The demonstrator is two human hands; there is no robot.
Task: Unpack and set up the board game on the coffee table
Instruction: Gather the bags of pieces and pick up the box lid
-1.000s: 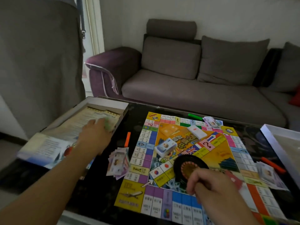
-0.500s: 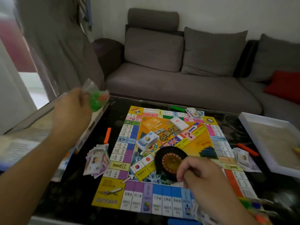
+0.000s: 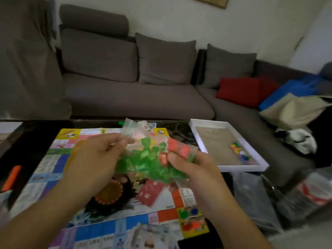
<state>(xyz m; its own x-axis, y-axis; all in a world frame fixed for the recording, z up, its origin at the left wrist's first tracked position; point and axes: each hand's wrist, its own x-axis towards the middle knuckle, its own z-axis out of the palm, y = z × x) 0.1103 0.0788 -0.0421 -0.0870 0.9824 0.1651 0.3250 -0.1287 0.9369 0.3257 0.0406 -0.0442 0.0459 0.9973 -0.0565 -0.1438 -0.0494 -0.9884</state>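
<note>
A clear plastic bag point(image 3: 149, 159) full of green and red game houses hangs above the colourful game board point(image 3: 53, 164). My left hand point(image 3: 95, 159) pinches the bag's top edge between thumb and fingers. My right hand point(image 3: 194, 173) grips the bag's lower right side, its thumb pressed on the red pieces. Under my hands the black roulette wheel point(image 3: 107, 194) and a red card deck point(image 3: 150, 192) lie on the board. The picture is blurred by motion.
A white box half point(image 3: 201, 141) with small coloured pieces inside sits at the table's right end. An orange marker point(image 3: 11, 177) lies left of the board. The grey sofa point(image 3: 136, 99) runs behind the dark coffee table point(image 3: 27, 133). Bags stand on the floor at right.
My left hand carried the bag of houses from the box at left over to the board's middle. My right hand left the roulette wheel and took hold of the bag. The view swung right.
</note>
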